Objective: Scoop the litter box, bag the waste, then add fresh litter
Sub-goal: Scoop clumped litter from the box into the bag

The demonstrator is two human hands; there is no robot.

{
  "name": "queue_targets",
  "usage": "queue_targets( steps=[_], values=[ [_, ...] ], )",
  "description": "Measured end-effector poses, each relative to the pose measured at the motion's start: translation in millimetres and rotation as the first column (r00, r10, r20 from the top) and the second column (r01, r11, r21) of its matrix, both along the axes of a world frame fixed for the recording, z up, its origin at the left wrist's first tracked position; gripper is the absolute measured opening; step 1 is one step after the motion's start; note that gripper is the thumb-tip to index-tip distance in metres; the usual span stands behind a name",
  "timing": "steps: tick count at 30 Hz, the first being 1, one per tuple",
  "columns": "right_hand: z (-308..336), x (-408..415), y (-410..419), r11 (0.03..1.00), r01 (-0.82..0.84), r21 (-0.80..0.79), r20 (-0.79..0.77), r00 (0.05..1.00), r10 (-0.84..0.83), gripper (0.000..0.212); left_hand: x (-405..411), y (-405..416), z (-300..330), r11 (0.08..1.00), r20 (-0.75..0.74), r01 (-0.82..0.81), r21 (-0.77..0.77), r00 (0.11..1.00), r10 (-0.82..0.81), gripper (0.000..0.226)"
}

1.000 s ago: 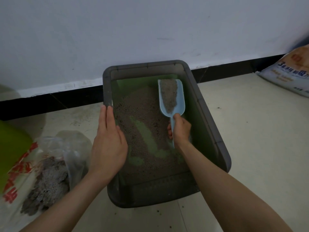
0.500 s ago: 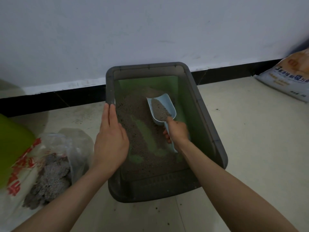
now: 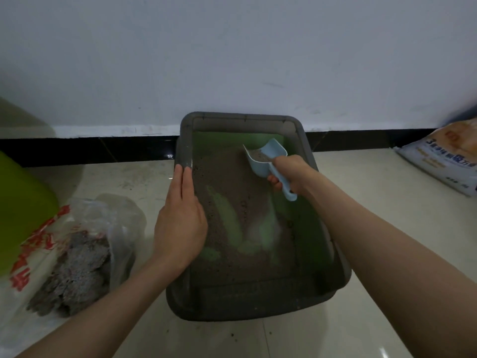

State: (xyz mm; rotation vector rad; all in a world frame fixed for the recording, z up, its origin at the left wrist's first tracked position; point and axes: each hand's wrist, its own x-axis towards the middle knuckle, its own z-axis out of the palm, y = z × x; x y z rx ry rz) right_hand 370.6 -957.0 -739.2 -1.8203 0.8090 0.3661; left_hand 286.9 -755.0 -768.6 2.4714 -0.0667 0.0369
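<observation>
Since half a second earlier the scoop (image 3: 267,157) had swung from the middle of the litter bed to the far right corner of the litter box (image 3: 184,153), its mouth turned leftward and tipped on its side, with only a little grey litter left in the bowl. That grey box sat on the tiled floor (image 3: 382,228) against the wall's dark skirting, its green inner floor showing in streaks where the litter (image 3: 232,177) had been scraped thin, so the bulk lay heaped toward the far end. Beside the box's left edge lay a clear plastic bag (image 3: 85,244) with red print, mouth open and already holding grey clumps, placed close, presumably so each load had a short trip. A printed litter sack (image 3: 438,161) waited at the floor's right edge, probably the fresh supply, and something lime green (image 3: 23,202) filled the left edge. On the box's left rim the left hand (image 3: 180,226) lay flat, fingers straight and together, likely pinning the box against the scoop's push. Curled round the scoop's handle, the right hand (image 3: 290,171) gripped it firmly. Scooping looked well along; fresh litter was not yet added.
</observation>
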Motion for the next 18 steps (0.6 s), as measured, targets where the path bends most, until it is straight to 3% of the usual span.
queue_targets(
  steps=[18],
  values=[
    [-1.6, 23.4, 13.6, 1.0, -0.008, -0.024, -0.065, 0.998, 0.006, 0.031, 1.2, 1.6, -5.4, 1.0, 0.025, 0.027, 0.013, 0.999, -0.027, 0.059]
  ],
)
